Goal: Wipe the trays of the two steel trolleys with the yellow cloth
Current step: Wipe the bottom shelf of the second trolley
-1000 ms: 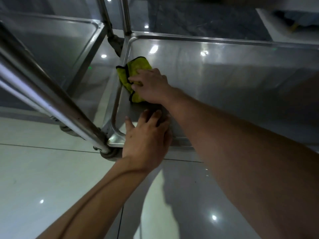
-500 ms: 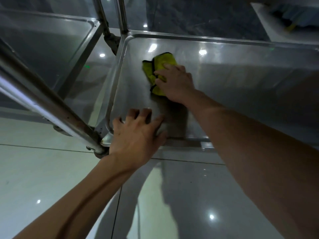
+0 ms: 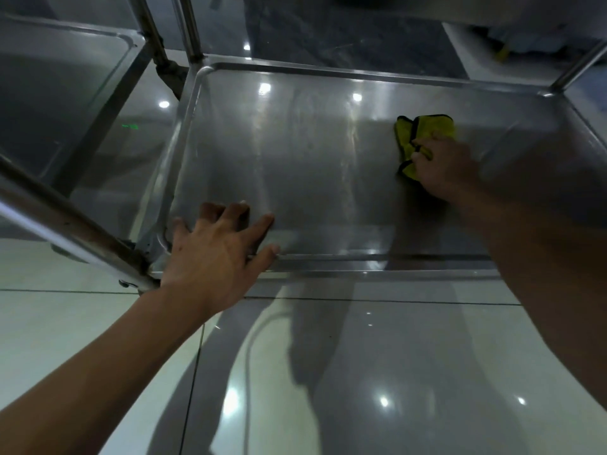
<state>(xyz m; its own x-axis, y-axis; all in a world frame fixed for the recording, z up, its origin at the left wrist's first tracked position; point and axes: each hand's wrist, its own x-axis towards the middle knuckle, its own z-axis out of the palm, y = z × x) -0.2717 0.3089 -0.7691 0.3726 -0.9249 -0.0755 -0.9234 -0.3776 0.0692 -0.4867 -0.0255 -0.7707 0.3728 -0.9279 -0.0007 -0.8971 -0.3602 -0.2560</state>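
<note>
A low steel trolley tray [image 3: 295,152] fills the middle of the view. The yellow cloth [image 3: 423,133], edged in black and crumpled, lies on the tray's right part. My right hand [image 3: 443,169] lies on top of the cloth and presses it onto the steel, blurred by motion. My left hand [image 3: 216,251] rests on the tray's near rim at its left corner, fingers spread into the tray and thumb along the rim. A second steel trolley tray [image 3: 65,77] stands to the left.
A steel post [image 3: 72,224] slants across the lower left, meeting the tray's near left corner. Two upright posts [image 3: 187,27] rise at the far left corner, another at the far right [image 3: 578,70]. Glossy floor tiles [image 3: 361,372] lie in front.
My right hand has swept the cloth from the tray's left side across to its right part. My left hand stays on the near rim at the left corner.
</note>
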